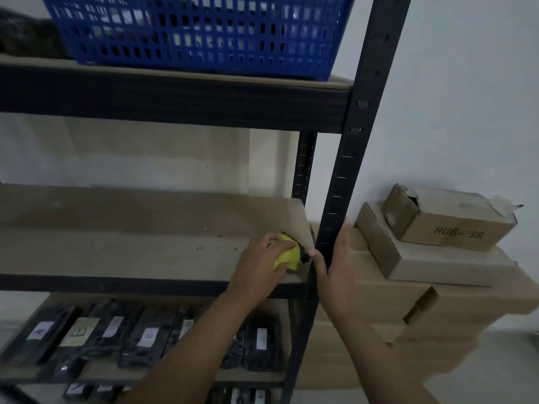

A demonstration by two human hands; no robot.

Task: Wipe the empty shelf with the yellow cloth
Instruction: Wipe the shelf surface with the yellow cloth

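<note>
The empty shelf (122, 243) is a pale brown board in a black metal rack, dusty and bare across its width. A crumpled yellow cloth (290, 255) with a dark edge lies pressed on the board's front right corner. My left hand (259, 266) is shut on the cloth from the left and above. My right hand (335, 263) grips the rack's black front right post (347, 170) at the shelf's height, thumb on the inner side, fingers around the outer side.
A blue plastic basket (201, 33) stands on the shelf above. Several black packets with white labels (145, 339) lie on the shelf below. Stacked cardboard boxes (437, 258) sit right of the rack against a white wall.
</note>
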